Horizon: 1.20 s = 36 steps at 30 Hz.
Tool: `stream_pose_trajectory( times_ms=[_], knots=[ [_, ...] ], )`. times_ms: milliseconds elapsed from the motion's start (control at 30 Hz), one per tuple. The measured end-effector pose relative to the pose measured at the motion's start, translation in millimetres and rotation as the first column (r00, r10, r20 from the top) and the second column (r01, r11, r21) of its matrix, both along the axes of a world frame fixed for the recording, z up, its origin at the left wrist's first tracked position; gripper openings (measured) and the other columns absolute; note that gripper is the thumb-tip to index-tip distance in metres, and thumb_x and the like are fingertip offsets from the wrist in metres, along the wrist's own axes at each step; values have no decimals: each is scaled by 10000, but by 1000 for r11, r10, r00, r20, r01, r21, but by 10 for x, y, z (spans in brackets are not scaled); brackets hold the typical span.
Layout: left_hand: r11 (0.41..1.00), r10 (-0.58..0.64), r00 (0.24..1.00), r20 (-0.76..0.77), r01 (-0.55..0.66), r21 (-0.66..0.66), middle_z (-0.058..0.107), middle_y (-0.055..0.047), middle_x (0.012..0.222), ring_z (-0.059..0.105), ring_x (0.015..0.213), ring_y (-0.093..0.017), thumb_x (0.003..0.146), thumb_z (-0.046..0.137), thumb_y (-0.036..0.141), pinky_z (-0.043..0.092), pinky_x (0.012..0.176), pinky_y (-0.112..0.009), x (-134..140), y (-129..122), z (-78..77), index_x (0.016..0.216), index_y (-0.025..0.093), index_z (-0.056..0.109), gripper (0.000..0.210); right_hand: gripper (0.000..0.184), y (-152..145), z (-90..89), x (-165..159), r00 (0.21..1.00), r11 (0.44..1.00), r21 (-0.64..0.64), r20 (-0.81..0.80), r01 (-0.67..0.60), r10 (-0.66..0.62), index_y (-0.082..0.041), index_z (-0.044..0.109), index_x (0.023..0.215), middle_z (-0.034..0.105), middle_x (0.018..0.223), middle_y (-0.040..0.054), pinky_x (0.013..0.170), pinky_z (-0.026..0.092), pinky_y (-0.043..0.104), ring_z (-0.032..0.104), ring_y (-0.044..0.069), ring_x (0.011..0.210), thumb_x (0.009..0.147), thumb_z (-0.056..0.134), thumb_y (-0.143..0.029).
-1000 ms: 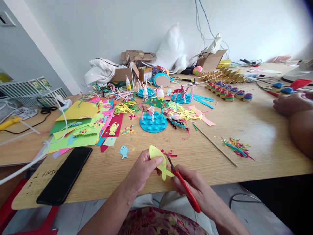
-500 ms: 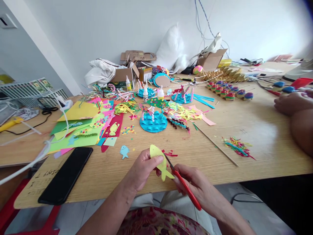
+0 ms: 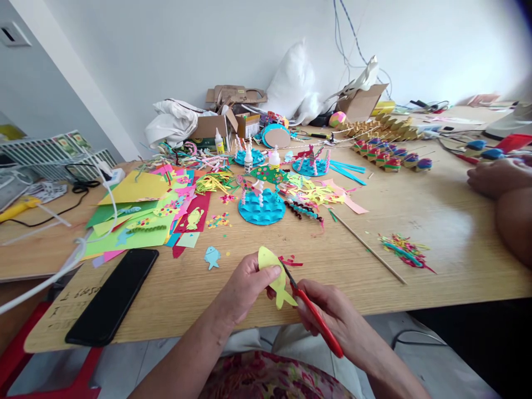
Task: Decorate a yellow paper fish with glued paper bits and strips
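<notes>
My left hand (image 3: 246,285) pinches a yellow-green paper fish (image 3: 272,280) between thumb and fingers, its head up and its forked tail pointing down. Closed round the red handles of a pair of scissors (image 3: 318,318) is my right hand (image 3: 328,310). The dark blades lie along the right edge of the fish; whether they are parted is too small to tell. A light blue paper fish (image 3: 211,257) lies flat on the table to the left of my hands. Red paper scraps (image 3: 291,261) lie just beyond the blades.
A black phone (image 3: 112,296) lies at the left front. Behind it are stacked coloured papers (image 3: 137,191). A blue scalloped disc (image 3: 261,213) stands mid-table, with glue bottles (image 3: 248,158) behind. A wooden stick (image 3: 369,249) lies right of centre. Another person's hand (image 3: 492,177) rests at the far right.
The paper fish and both hands hold nearly the same pose. The view has shifted very slightly; nothing was let go or picked up.
</notes>
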<state>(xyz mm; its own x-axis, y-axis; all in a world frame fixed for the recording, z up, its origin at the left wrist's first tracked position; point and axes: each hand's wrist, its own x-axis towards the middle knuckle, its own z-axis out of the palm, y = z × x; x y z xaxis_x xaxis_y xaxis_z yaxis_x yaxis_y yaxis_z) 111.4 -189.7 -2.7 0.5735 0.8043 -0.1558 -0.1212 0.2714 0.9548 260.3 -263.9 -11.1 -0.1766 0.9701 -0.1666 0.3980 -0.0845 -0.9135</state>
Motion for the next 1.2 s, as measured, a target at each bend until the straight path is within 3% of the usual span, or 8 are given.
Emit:
stream_pose_trajectory(
  times_ms=[367, 700, 1200],
  knots=[
    [1000, 10, 1000, 10, -10, -22, 487, 31, 499, 420, 443, -63, 678, 557, 275, 324, 415, -175, 0, 5, -20, 580, 137, 503, 178, 359, -8, -11, -5, 997, 999, 36, 75, 29, -32, -187, 388, 609, 387, 510, -48, 439, 246, 217, 334, 82, 478, 857, 364, -446],
    [1000, 7, 1000, 3, -7, 7, 496, 24, 508, 427, 459, -66, 694, 550, 288, 340, 440, -174, 5, -5, -18, 583, 135, 515, 192, 367, -8, 52, -31, 999, 1000, 24, 35, -8, 8, -189, 355, 624, 374, 574, -42, 478, 271, 221, 345, 90, 530, 868, 328, -462],
    [1000, 5, 1000, 1, -5, -2, 512, 17, 534, 445, 481, -73, 692, 549, 298, 364, 468, -179, 27, -13, -62, 600, 135, 521, 190, 394, -13, -31, -22, 999, 999, 27, 10, 39, -40, -193, 361, 599, 373, 516, -48, 447, 253, 220, 341, 86, 485, 852, 342, -495]
  ],
)
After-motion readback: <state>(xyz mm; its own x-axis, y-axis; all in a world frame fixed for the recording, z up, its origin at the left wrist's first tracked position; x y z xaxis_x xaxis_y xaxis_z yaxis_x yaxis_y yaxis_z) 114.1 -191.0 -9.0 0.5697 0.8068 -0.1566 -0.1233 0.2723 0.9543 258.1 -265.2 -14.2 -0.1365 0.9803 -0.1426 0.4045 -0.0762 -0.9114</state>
